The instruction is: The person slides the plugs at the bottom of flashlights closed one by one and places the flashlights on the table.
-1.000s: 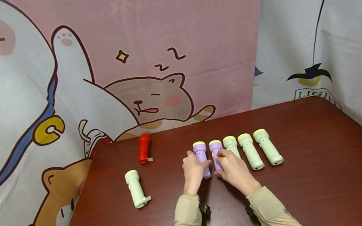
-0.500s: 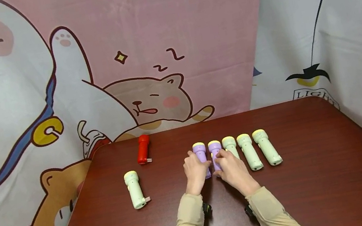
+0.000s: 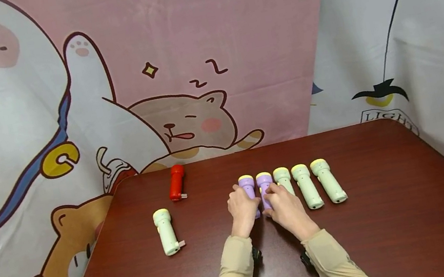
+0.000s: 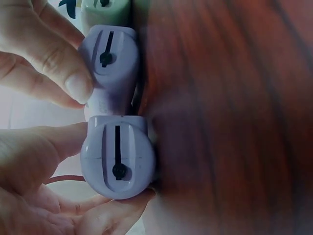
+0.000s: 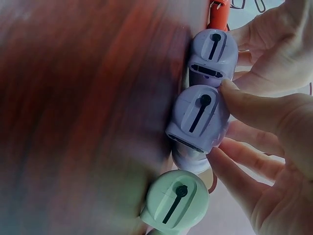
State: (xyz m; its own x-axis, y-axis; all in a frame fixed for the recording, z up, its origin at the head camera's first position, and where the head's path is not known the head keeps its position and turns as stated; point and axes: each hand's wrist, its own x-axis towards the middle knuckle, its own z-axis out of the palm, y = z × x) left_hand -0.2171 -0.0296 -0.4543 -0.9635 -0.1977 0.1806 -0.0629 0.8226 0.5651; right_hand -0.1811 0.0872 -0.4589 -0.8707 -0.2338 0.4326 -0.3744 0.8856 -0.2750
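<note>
Two purple flashlights with yellow rims lie side by side. My left hand (image 3: 243,210) grips the left purple flashlight (image 3: 246,182), thumb on one side and fingers on the other; its slotted end faces the left wrist camera. The right purple flashlight (image 3: 263,180) is held between the thumb and fingers of my right hand (image 3: 286,209). In the right wrist view, the ends of the right purple flashlight (image 5: 203,115) and the left one (image 5: 213,49) are close together. Just right of them lies a pale green flashlight (image 3: 282,177), partly hidden by my right hand.
Two more pale green flashlights (image 3: 308,187) (image 3: 329,181) continue the row rightward. At left lie a pale green flashlight (image 3: 166,230) with its USB plug swung out and a red flashlight (image 3: 176,183), plug also out. A brown table (image 3: 394,207) bears everything, before a cartoon cloth (image 3: 258,43).
My left hand and the left purple flashlight have shifted slightly right, narrowing the gap to the right purple one. My right hand has stayed almost still.
</note>
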